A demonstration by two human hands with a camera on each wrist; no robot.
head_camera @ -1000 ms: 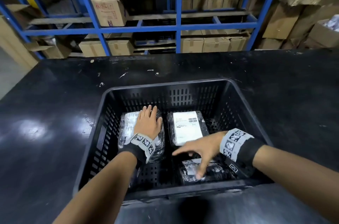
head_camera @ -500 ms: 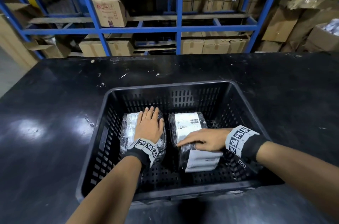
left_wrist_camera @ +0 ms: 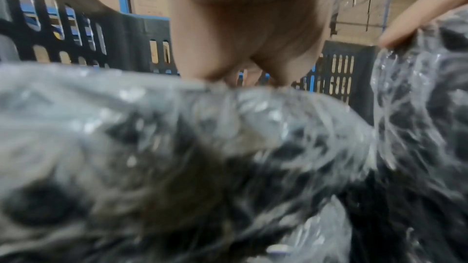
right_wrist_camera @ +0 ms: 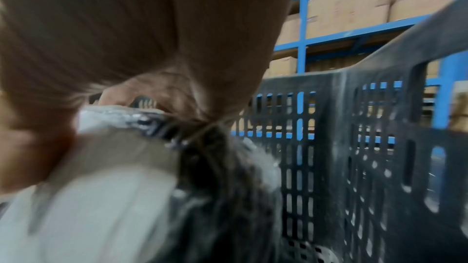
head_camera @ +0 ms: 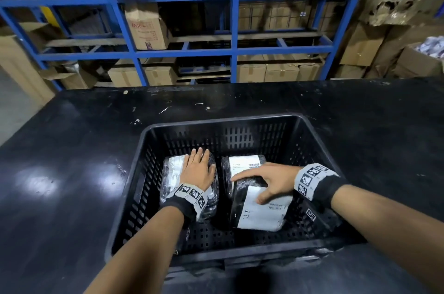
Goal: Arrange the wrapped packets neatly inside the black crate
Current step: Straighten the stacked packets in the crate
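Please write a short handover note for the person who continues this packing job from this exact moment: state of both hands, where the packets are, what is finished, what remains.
Left hand: flat, fingers straight, pressing on the left packet in the black crate.
Right hand: spread over the near right packet, label up; grip under the palm not visible.
That packet leans on the far right packet instead of lying flat on the crate floor.
Done: three packets are in the crate, left one and far right one flat, side by side.
Left: probably lay the near right packet flat and line it up. No other packets seen on the black table.
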